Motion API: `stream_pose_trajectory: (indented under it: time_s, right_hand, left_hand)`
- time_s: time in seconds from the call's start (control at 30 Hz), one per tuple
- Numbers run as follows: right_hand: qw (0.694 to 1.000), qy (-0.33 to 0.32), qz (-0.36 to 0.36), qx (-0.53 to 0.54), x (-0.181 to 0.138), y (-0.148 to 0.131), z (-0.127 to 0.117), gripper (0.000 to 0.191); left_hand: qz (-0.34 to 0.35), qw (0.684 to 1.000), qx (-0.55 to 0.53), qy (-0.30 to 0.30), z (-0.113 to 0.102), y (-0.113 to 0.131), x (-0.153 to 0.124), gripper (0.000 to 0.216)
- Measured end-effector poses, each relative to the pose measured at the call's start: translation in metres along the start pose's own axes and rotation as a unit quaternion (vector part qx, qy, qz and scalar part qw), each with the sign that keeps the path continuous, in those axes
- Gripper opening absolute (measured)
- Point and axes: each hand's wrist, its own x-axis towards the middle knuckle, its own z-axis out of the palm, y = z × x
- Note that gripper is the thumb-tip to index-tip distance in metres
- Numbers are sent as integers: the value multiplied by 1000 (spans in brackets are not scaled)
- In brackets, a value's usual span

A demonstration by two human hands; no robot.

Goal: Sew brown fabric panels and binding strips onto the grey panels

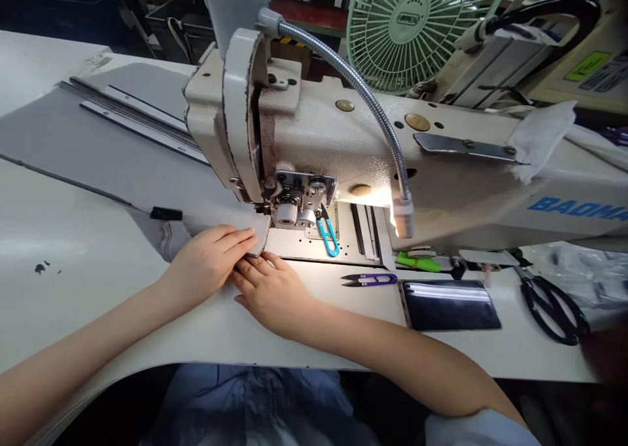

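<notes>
A grey fabric panel (118,155) lies across the left of the table, and its near corner reaches the presser area of the sewing machine (294,204). My left hand (209,259) rests on that corner, fingers laid together over the fabric edge and thumb hidden. Close against it, my right hand (275,292) has bent fingers at the same edge, some fingertips tucked by the left hand. Both hands appear closed on the fabric; their exact grip underneath is hidden. A black clip (167,213) sits on the panel's near edge, left of my hands.
Blue thread snips (328,235) lie by the needle plate, purple snips (370,280) nearer me. Farther right are a phone (451,305), black-handled scissors (554,308) and a green-handled tool (417,261). A flexible lamp (403,217) hangs before the machine; a green fan (417,21) stands behind.
</notes>
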Motion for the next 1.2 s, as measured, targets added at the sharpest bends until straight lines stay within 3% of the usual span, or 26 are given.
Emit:
stream_pose_trajectory:
  time_s: [0.37,0.63,0.97,1.2]
  right_hand:
    - [992,-4,26,-120,10,-30,-2,48]
    - [992,-11,55,-117,18,-19,4,50]
    - [990,-40,97,-90,28,-6,-1,53]
    - [988,-54,121,-83,37,5,-1,54]
  left_hand:
    - [-8,994,-104,-16,-2,-23,22,30]
    - [21,992,-119,-20,6,-40,30,32]
    - [27,993,-70,-87,2,-48,50,33]
    - [31,996,-22,-75,6,-51,60,30]
